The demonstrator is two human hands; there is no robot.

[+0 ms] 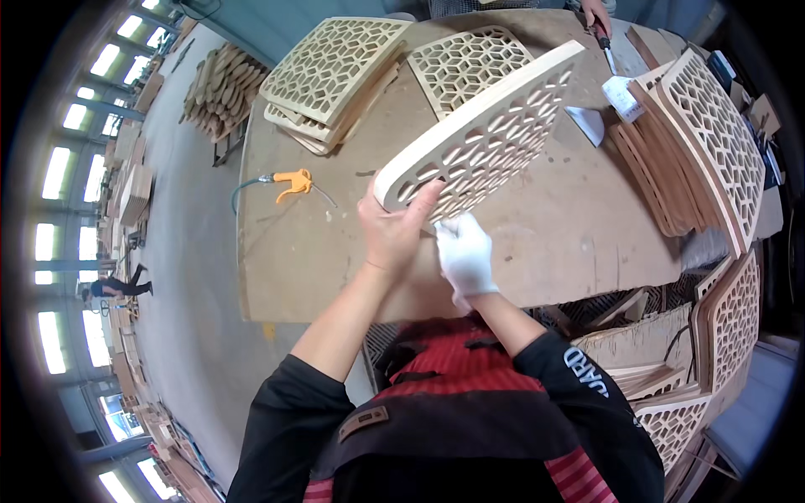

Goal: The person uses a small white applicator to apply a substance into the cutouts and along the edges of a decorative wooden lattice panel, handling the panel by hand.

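Note:
A pale wooden lattice panel [482, 113] with rounded corners and honeycomb-like cut-outs is held tilted up above the workbench [335, 251]. My bare left hand [392, 228] grips its near corner, thumb laid over the cut-out face and fingers behind. Just beside, my right hand [466, 258] in a white glove is closed at the panel's lower edge. What its curled fingers hold, if anything, is hidden. Behind the raised panel, a similar panel [465, 67] lies flat on the bench, partly covered from sight.
Stacked lattice panels [340, 63] sit far left; more panels [713, 126] lean at right beside brown wooden pieces [654, 180]. An orange air blow gun [293, 183] with a hose lies left. A scraper blade [585, 124] rests right. Another person's hand [597, 12] holds a tool at the far edge.

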